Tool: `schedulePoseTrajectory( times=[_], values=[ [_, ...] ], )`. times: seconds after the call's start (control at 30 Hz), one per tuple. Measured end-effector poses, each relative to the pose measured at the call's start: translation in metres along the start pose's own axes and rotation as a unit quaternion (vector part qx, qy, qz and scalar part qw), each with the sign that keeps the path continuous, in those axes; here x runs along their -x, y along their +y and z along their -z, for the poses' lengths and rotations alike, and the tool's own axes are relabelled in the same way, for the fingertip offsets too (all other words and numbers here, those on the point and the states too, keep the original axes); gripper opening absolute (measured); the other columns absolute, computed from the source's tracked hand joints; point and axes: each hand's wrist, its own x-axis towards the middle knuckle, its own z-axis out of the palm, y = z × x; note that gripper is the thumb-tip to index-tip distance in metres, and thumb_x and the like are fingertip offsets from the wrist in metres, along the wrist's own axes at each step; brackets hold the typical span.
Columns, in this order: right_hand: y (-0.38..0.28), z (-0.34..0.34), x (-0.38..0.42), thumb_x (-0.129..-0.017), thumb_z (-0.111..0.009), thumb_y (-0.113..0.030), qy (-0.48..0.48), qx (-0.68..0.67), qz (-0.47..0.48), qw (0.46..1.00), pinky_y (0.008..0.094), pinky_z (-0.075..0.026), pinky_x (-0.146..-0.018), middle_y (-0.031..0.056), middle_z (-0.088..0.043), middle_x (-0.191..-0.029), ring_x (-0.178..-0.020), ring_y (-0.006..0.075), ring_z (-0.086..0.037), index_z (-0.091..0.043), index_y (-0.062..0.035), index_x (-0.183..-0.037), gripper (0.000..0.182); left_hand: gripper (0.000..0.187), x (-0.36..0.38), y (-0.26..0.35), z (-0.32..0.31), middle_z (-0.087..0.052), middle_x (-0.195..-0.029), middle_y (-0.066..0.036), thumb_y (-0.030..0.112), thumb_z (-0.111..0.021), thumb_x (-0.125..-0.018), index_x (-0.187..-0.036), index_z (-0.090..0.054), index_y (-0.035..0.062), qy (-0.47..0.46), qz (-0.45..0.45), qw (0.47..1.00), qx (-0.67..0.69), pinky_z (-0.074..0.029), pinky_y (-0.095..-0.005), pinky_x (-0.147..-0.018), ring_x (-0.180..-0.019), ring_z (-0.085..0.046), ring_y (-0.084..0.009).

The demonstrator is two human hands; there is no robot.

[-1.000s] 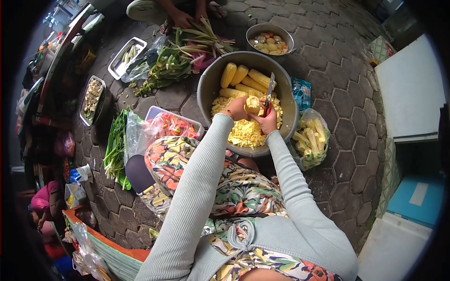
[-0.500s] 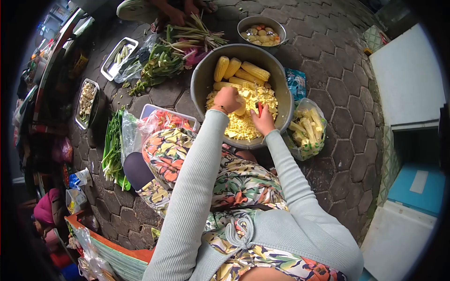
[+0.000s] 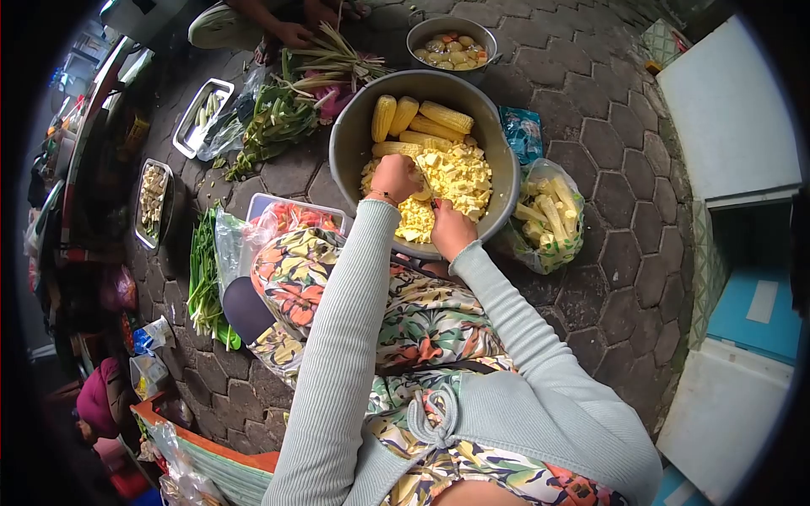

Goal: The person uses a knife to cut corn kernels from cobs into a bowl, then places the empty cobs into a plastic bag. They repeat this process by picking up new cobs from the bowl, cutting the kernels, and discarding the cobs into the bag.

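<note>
Two grips (image 3: pixel 396 178) (image 3: pixel 455 229): one corncob (image 3: pixel 420 182), one knife (image 3: pixel 435 203)

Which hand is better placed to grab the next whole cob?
Probably the left hand, once free: it's beside the whole cobs, while the right hand is farther, gripping a knife.

Arms (image 3: pixel 336 354) stretched forward, left hand (image 3: pixel 395 175) curled, right hand (image 3: pixel 454 228) clenched near it

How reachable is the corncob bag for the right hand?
Likely yes: only the tub rim lies between the right hand and the open corncob bag, though that hand apparently holds a knife.
</note>
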Motion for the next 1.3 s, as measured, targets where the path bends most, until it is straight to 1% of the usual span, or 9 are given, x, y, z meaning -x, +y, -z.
schedulePoseTrajectory(
  times=[0.23, 0.4, 0.57, 0.73, 0.93, 1.03, 1.13, 1.2, 1.3],
  values=[
    [0.014, -0.019, -0.027, -0.079, -0.040, -0.011, -0.024, -0.016, -0.045, 0.999, 0.0444, -0.046, -0.069, 0.0240, -0.058, -0.080, -0.078, 0.0377, -0.057, -0.047, 0.0043, -0.094, 0.022, 0.032, 0.000, 0.005, -0.024, -0.059, -0.081, -0.017, 0.013, -0.071, -0.051, -0.081, -0.064, 0.0023, 0.053, -0.036, 0.998, -0.020, -0.045, -0.0367, -0.073, -0.079, -0.056, -0.0322],
    [0.026, -0.019, -0.007, -0.077, -0.043, -0.009, -0.065, -0.043, 0.001, 0.997, 0.0428, -0.046, -0.071, 0.0241, -0.057, -0.083, -0.080, 0.0374, -0.057, -0.049, 0.0018, -0.102, 0.028, 0.035, -0.001, -0.003, -0.020, -0.059, -0.082, -0.015, 0.013, -0.071, -0.051, -0.083, -0.063, 0.0025, 0.073, -0.034, 0.997, -0.005, -0.045, -0.0353, -0.071, -0.079, -0.056, -0.0313],
    [0.032, -0.042, -0.051, -0.072, -0.049, -0.010, -0.119, -0.025, -0.073, 0.990, 0.0380, -0.047, -0.075, 0.0245, -0.057, -0.091, -0.085, 0.0338, -0.058, -0.059, 0.0024, -0.090, 0.024, 0.035, 0.003, -0.002, -0.019, -0.058, -0.085, -0.016, 0.013, -0.072, -0.053, -0.084, -0.062, 0.0019, 0.051, -0.050, 0.997, 0.013, -0.044, -0.0366, -0.075, -0.083, -0.055, -0.0326],
    [0.042, -0.048, -0.046, -0.072, -0.050, -0.013, -0.154, 0.006, -0.053, 0.987, 0.0366, -0.047, -0.076, 0.0226, -0.058, -0.090, -0.089, 0.0323, -0.057, -0.060, 0.0020, -0.090, 0.025, 0.036, 0.003, -0.004, -0.011, -0.059, -0.084, -0.012, 0.012, -0.072, -0.053, -0.087, -0.062, 0.0036, 0.081, -0.053, 0.995, 0.022, -0.045, -0.0329, -0.068, -0.075, -0.057, -0.0265],
    [0.049, -0.074, -0.070, -0.074, -0.047, -0.016, -0.263, 0.121, -0.030, 0.957, 0.0369, -0.046, -0.074, 0.0223, -0.059, -0.091, -0.086, 0.0315, -0.058, -0.060, 0.0012, -0.092, 0.028, 0.039, 0.007, -0.006, -0.006, -0.059, -0.094, -0.010, 0.014, -0.072, -0.052, -0.089, -0.061, 0.0080, 0.038, -0.009, 0.999, -0.024, -0.043, -0.0350, -0.077, -0.088, -0.055, -0.0289],
    [0.053, -0.076, -0.072, -0.075, -0.045, -0.019, -0.248, 0.111, -0.054, 0.961, 0.0366, -0.046, -0.075, 0.0198, -0.059, -0.094, -0.088, 0.0304, -0.058, -0.062, -0.0004, -0.091, 0.029, 0.039, 0.007, -0.016, -0.003, -0.060, -0.091, -0.011, 0.016, -0.073, -0.052, -0.088, -0.062, 0.0075, 0.043, 0.024, 0.999, -0.015, -0.045, -0.0348, -0.076, -0.086, -0.056, -0.0288],
    [0.060, -0.067, -0.069, -0.077, -0.044, -0.020, -0.265, 0.172, 0.036, 0.948, 0.0373, -0.046, -0.076, 0.0210, -0.058, -0.093, -0.087, 0.0309, -0.058, -0.061, -0.0003, -0.091, 0.030, 0.038, 0.007, -0.021, -0.007, -0.061, -0.086, -0.014, 0.017, -0.074, -0.051, -0.086, -0.062, 0.0070, 0.044, 0.069, 0.996, 0.023, -0.046, -0.0344, -0.074, -0.082, -0.057, -0.0298],
    [0.053, -0.039, -0.050, -0.078, -0.043, -0.018, -0.236, 0.059, -0.076, 0.967, 0.0353, -0.045, -0.080, 0.0200, -0.057, -0.100, -0.094, 0.0294, -0.056, -0.058, 0.0002, -0.099, 0.032, 0.035, 0.005, -0.016, -0.014, -0.060, -0.086, -0.016, 0.016, -0.072, -0.052, -0.085, -0.063, 0.0077, 0.093, 0.103, 0.989, 0.040, -0.046, -0.0351, -0.073, -0.082, -0.057, -0.0305],
    [0.042, -0.010, -0.027, -0.079, -0.043, -0.018, -0.181, 0.032, -0.058, 0.981, 0.0377, -0.046, -0.076, 0.0209, -0.058, -0.093, -0.088, 0.0321, -0.057, -0.057, 0.0010, -0.095, 0.029, 0.033, 0.003, -0.014, -0.014, -0.060, -0.086, -0.016, 0.012, -0.071, -0.054, -0.085, -0.063, 0.0068, 0.088, 0.078, 0.993, 0.023, -0.045, -0.0342, -0.073, -0.082, -0.058, -0.0283]
  ],
)
